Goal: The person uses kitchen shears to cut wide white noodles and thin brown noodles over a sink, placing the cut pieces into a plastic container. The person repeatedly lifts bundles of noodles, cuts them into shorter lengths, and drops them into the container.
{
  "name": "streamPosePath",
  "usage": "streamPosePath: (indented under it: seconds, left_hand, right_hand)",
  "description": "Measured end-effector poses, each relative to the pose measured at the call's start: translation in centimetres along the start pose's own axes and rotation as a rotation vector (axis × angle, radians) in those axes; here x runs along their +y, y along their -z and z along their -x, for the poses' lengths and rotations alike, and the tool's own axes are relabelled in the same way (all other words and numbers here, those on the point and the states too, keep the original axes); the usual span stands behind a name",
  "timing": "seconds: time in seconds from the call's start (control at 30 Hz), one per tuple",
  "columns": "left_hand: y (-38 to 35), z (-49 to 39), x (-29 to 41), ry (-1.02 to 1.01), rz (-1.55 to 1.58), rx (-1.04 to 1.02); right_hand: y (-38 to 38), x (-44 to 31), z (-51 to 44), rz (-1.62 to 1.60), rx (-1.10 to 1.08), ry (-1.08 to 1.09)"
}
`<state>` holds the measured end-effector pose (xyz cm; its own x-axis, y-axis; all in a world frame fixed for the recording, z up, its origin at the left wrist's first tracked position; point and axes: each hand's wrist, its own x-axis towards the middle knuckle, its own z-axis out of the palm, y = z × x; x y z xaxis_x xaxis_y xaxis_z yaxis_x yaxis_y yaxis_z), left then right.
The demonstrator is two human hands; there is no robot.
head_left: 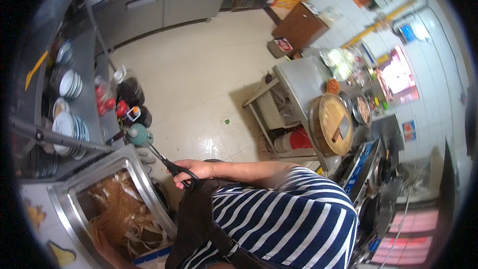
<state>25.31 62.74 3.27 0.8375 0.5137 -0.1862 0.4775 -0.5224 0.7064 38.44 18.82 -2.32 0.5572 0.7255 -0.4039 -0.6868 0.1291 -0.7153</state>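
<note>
My right hand point(194, 172) grips black-handled scissors point(168, 162), their blades pointing up and left beyond the rim of a stainless steel sink point(153, 194). In the sink lies a tangled heap of brown, stringy root-like fibres point(115, 205) mixed with pale strips point(130, 193). My left hand point(102, 246) is low in the sink, against the near-left side of the heap. Its fingers are blurred and partly hidden, so I cannot tell whether they hold any fibres.
A steel shelf holds stacked bowls point(71, 84) and plates point(69, 130). Beside the sink stand a green-capped jug point(139, 134) and other bottles. Across the tiled floor point(179, 67), a steel table point(298, 74) carries a round chopping block point(328, 119) with a cleaver point(343, 127). A stove point(364, 172) lies behind me.
</note>
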Motion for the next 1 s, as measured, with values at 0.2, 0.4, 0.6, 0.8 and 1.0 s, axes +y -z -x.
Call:
streamPosePath:
  seconds: [0.2, 0.4, 0.6, 0.8, 1.0]
  left_hand:
    - [1.3, -7.4, -10.0, -0.161, 0.308, -0.066]
    - [2.1, -2.5, -0.5, -0.083, -0.368, -0.027]
    - [4.3, -3.3, -7.8, -0.249, -0.12, 0.114]
    - [4.9, 1.5, -7.8, -0.483, 0.186, 0.24]
    - [2.1, 3.5, 1.1, -0.123, 1.061, 0.288]
  right_hand:
    - [-0.4, 1.9, 3.7, -0.146, 0.064, 0.145]
    - [-1.3, 2.0, 4.2, -0.066, 0.054, 0.175]
    - [-2.3, 2.4, 4.2, -0.036, -0.009, 0.128]
    - [-2.4, 2.6, 2.2, 0.094, -0.126, 0.071]
    - [-5.7, -0.5, 3.4, 0.234, 0.036, -0.042]
